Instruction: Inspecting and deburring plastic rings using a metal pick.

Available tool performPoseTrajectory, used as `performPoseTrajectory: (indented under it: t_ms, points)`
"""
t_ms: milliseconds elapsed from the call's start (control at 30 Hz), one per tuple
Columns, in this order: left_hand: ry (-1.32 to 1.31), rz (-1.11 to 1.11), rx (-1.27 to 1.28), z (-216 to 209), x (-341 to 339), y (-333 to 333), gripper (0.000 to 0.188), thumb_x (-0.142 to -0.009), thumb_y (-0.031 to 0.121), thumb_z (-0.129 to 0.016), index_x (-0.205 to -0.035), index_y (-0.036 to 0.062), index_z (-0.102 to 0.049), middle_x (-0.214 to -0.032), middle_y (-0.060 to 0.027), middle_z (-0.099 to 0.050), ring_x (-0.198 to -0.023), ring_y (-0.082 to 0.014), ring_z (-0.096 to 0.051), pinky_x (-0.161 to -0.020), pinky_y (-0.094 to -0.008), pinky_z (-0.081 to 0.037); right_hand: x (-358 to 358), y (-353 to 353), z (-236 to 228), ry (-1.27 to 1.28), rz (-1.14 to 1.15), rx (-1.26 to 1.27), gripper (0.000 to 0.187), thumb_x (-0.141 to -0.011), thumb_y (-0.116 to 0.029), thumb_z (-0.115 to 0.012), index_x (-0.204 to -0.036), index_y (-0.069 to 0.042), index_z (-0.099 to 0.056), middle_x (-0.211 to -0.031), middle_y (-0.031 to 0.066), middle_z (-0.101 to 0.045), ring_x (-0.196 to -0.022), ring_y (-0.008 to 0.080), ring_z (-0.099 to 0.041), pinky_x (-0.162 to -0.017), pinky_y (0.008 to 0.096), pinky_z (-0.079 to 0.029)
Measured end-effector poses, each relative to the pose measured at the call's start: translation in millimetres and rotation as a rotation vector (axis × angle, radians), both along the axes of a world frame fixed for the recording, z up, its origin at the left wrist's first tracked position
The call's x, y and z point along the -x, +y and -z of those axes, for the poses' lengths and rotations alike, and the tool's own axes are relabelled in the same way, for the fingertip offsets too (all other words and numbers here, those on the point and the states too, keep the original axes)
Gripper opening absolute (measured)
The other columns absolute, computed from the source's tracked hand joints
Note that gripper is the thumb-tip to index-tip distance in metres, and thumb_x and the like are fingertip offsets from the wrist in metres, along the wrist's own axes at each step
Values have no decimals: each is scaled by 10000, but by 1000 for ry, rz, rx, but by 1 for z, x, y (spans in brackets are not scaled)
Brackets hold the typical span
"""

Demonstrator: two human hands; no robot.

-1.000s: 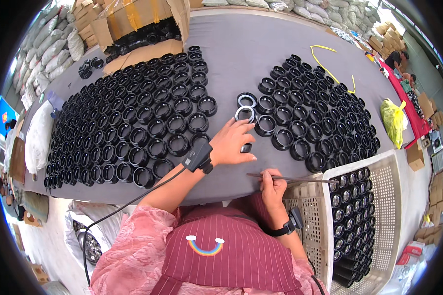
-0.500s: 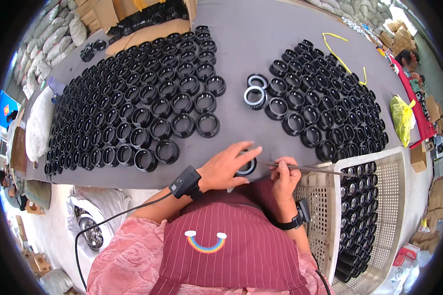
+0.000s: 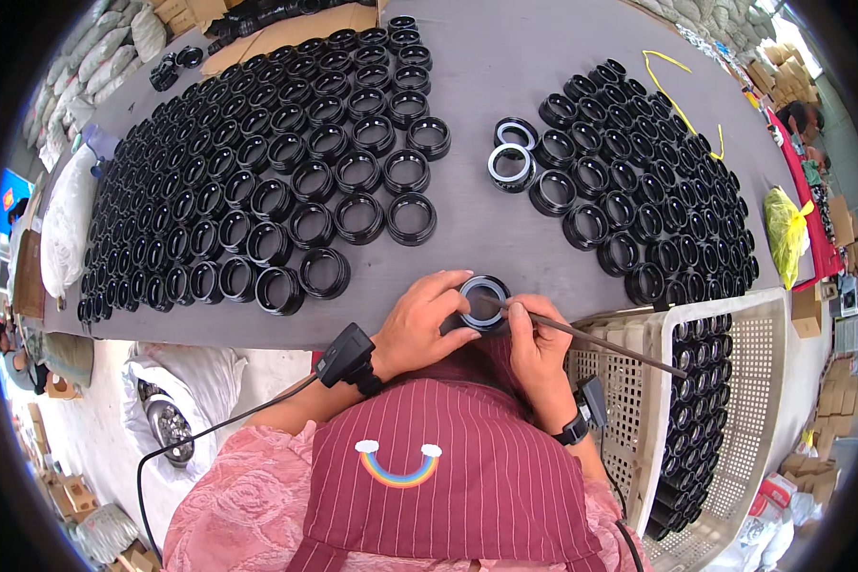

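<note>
A black ring (image 3: 494,284) with a pale rim is at the near edge of the grey surface (image 3: 467,219), in front of the person's tummy. The left hand (image 3: 427,319) curls around the left side of the ring, with its fingers and thumb bent in to hold it. The right hand (image 3: 541,343) is on the other side. Its thumb and fingers pinch a long, thin, dark stick (image 3: 629,354). One end of the stick is at the ring, and the other end points right, over a pale basket (image 3: 748,381). The basket is full of holes in its sides and has rows of black round things inside.

Farther away, on the left, lots of black rings (image 3: 288,167) sit close together in rows. On the right is a smaller bunch of black rings (image 3: 650,235). At the left side of that bunch are two rings with pale rims (image 3: 529,164), right next to each other. A yellow bag (image 3: 785,234) is at the right edge. Past the smaller bunch lies a bent yellow string (image 3: 667,59). At the far left, brown cardboard (image 3: 248,51) lies flat with dark things on it.
</note>
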State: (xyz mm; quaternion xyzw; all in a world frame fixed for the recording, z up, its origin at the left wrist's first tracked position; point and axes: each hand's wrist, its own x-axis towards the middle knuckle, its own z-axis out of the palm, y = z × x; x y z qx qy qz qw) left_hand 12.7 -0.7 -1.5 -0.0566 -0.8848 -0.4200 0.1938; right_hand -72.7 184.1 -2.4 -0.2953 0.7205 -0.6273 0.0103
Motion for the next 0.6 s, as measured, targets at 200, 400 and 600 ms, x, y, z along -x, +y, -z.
performPoseTrajectory:
  t_ms: [200,400,600]
  points:
    - [15,23,22,-1,2,-1,307,-741,230,-817,-908,54,-629,-1331,-193,-568,-1190,-394,-555,-992,-471,-454,8,-13,-6,91,16,-27,69,-899,-34,-647,-964,-16,-662,-872,126,-688,-736,221,-656,-659,319,-512]
    - [-27,27,-47,-5,2,0,286,-751,239,-812,-874,52,-634,-1308,-193,-573,-1182,-397,-559,-1071,-502,-414,18,-11,-38,326,40,-313,32,-875,-35,-651,-897,-25,-631,-822,151,-660,-712,344,-646,-622,397,-506]
    - [-20,24,-73,-3,3,1,257,-764,207,-800,-843,43,-620,-1290,-203,-575,-1173,-395,-570,-1100,-527,-392,19,-2,-59,103,-99,-547,38,-856,-32,-636,-823,-31,-617,-775,146,-645,-708,353,-637,-662,420,-510]
